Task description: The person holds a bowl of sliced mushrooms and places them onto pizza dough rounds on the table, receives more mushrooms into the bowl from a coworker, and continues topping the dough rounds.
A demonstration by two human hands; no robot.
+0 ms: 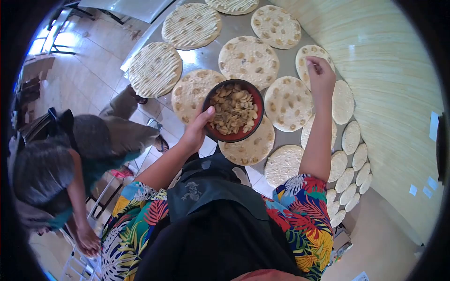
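My left hand [194, 131] grips the rim of a round bowl [259, 100], dark outside and red inside, with the thumb over its edge. Pale brown flat slices [233, 110] partly fill it; their exact kind I cannot tell. My right hand [322, 77] is raised at the upper right, fingers curled together above a round flat dough base [302, 70]. Whatever those fingers hold is hidden. Around the bowl lie more dough bases, such as one dotted with brown slices [288, 104] and another [248, 61] just beyond it. The bowl partly covers two of them.
Dough bases with cream-coloured stripes [154, 70] lie at the table's [197, 57] left end. Smaller plain rounds [350, 138] run along the right, beside a pale wall [389, 93]. At left, a co-worker [51, 173] bends over near a metal frame [101, 194].
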